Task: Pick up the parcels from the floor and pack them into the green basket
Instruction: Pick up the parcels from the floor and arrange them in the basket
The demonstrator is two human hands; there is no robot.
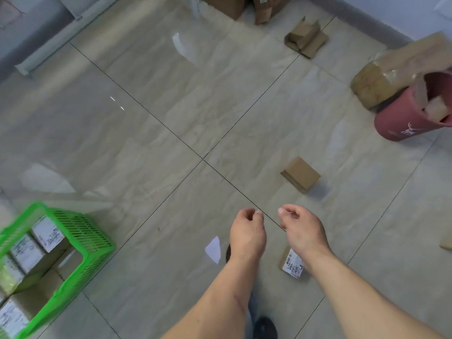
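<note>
The green basket (83, 231) stands on the floor at the lower left, holding several brown parcels with white labels. A small plain brown parcel (300, 174) lies on the tiles right of centre. Another small parcel with a white label (291, 263) lies under my right wrist, partly hidden by it. My left hand (247, 232) and my right hand (302, 228) hover side by side above the floor, fingers loosely curled, holding nothing.
A pink bin (411, 113) stuffed with cardboard stands at the right, a large taped parcel (381, 77) leaning over it. A flattened carton (307, 39) and bigger boxes (227, 4) lie at the back. My shoe (265, 327) shows at the bottom.
</note>
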